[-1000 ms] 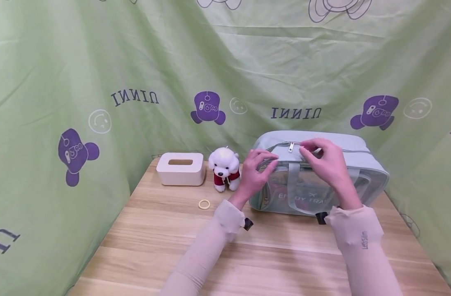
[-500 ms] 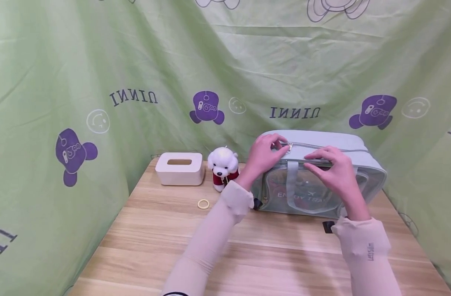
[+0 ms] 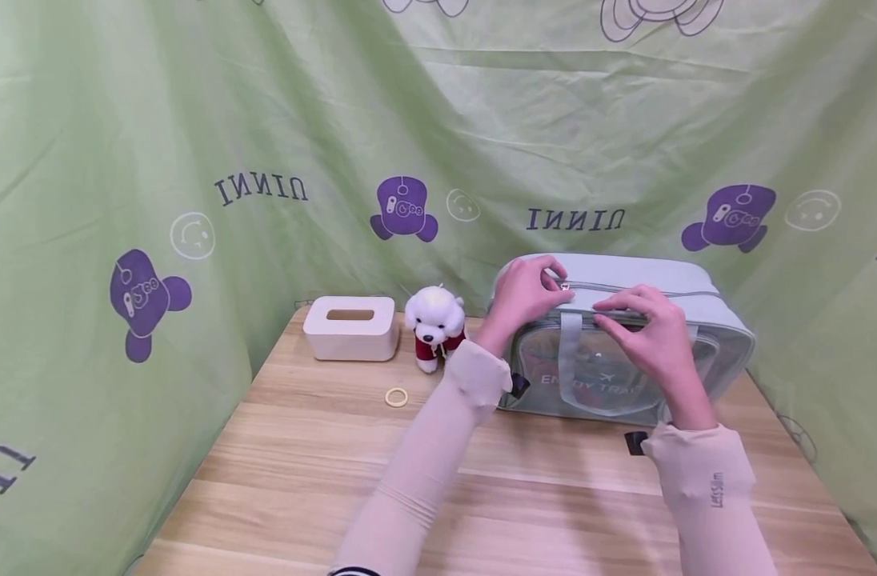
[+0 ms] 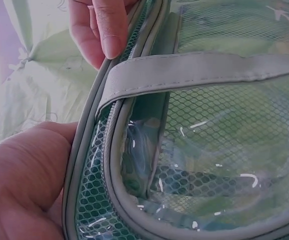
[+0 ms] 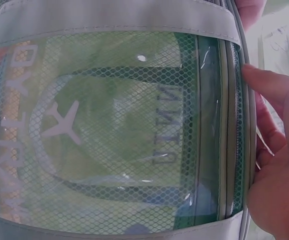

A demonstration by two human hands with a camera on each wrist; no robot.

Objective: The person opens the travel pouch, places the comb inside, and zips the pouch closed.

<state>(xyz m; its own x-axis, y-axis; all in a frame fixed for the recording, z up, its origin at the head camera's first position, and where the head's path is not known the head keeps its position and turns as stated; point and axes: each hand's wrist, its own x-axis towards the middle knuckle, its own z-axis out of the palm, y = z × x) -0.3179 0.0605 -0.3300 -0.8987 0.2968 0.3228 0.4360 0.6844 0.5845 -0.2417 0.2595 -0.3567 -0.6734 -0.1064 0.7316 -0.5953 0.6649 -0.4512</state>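
Note:
A pale green travel bag (image 3: 611,268) with a clear front panel stands on the table. My left hand (image 3: 521,296) reaches over its upper left side and pinches the metal zipper pull (image 3: 565,286) on top between thumb and fingers. With thumb in front and fingers above, my right hand (image 3: 654,328) grips the bag's front top edge, right of the handle strap (image 3: 571,352). In the right wrist view, the right thumb (image 5: 272,82) lies against the bag's piped edge. In the left wrist view, the left hand (image 4: 24,185) sits beside the mesh side.
A white tissue box (image 3: 350,330), a white plush dog (image 3: 435,316) in a red top and a yellow ring (image 3: 396,398) stand or lie left of the bag. The wooden table (image 3: 323,480) meets a green curtain (image 3: 302,104) behind.
My left hand has moved from the bag's front left edge up and right to the zipper pull. My right hand has shifted slightly right and down onto the front top edge.

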